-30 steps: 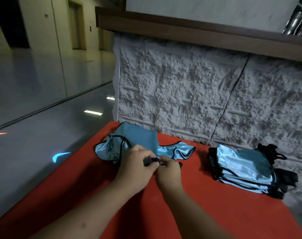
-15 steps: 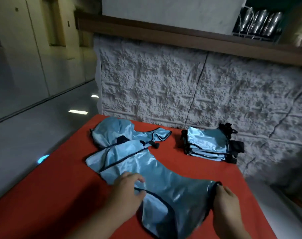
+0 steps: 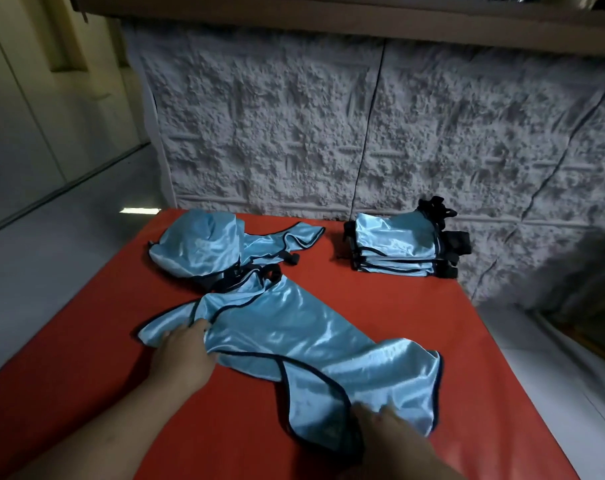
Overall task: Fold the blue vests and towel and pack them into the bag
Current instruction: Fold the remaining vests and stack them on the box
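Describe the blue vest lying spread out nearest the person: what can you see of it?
The spread vest is shiny light-blue, satin-like fabric edged in dark piping, with a curved cut-out near its front edge. It lies fairly flat but rippled on the red table, running diagonally. The left hand rests on its left corner; the right hand touches its near edge. Its far end meets a crumpled vest.

Red table [image 3: 380, 299] in front of me against a rough white wall, one blue vest [image 3: 294, 341] spread flat on it, crumpled vests [image 3: 207, 244] at far left, folded vest stack [image 3: 398, 247] far right.
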Action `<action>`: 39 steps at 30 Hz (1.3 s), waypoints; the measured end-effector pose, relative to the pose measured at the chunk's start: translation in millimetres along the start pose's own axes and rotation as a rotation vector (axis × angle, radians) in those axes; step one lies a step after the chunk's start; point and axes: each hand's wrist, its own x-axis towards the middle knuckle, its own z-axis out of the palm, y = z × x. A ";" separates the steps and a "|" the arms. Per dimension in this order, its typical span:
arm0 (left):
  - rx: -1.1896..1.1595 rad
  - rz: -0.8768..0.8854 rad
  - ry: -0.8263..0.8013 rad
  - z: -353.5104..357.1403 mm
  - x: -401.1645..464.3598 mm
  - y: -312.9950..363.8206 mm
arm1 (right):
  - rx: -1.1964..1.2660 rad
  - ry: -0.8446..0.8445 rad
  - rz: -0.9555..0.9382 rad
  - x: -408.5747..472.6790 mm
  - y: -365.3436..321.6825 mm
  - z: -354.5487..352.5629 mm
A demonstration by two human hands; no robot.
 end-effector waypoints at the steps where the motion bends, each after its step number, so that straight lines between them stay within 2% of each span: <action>1: -0.043 0.001 0.006 -1.1 -0.8 0.2 | -0.005 0.070 -0.003 6.5 2.1 5.3; 6: -0.251 0.039 0.177 -18.8 -11.5 10.3 | -0.010 0.369 -0.060 32.7 14.2 8.4; 10: -0.611 -0.040 0.133 -39.9 -19.0 15.8 | 0.129 0.550 0.047 41.5 37.9 -18.5; 12: -0.866 -0.061 0.023 -51.9 -21.4 19.4 | 0.321 0.737 0.107 43.8 54.7 -38.0; 14: -1.128 -0.040 -0.170 -63.3 -25.7 22.7 | 0.690 0.857 0.185 43.1 63.8 -55.1; 15: -1.275 -0.029 -0.290 -66.0 -27.9 26.0 | 0.926 0.850 0.226 43.2 67.4 -60.0; 17: -1.485 -0.009 -0.463 -71.4 -31.4 29.9 | 1.361 0.725 0.258 41.4 63.8 -61.0; 19: -1.580 0.018 -0.532 -76.2 -33.4 36.3 | 1.561 0.648 0.226 36.1 59.5 -63.8; 21: -1.655 0.043 -0.528 -80.0 -34.5 43.4 | 1.625 0.667 0.170 32.7 59.3 -67.7; 23: -1.656 0.043 -0.460 -80.9 -37.0 52.2 | 1.648 0.741 0.087 29.1 60.5 -71.4; 25: -1.523 0.036 -0.372 -75.3 -41.7 63.0 | 1.612 0.781 -0.028 24.1 56.4 -74.0; 28: -1.252 0.118 -0.312 -56.6 -55.7 86.2 | 1.477 0.707 -0.258 16.6 36.1 -74.9; 31: -1.113 0.253 -0.381 -37.7 -73.2 117.2 | 1.251 0.611 -0.412 12.8 11.7 -71.0; 35: -1.044 0.336 -0.465 -33.0 -83.6 148.2 | 1.118 0.519 -0.455 8.5 -11.5 -68.5; 39: -0.912 0.349 -0.339 -31.8 -81.4 156.0 | 1.137 0.542 -0.401 11.6 -10.1 -73.8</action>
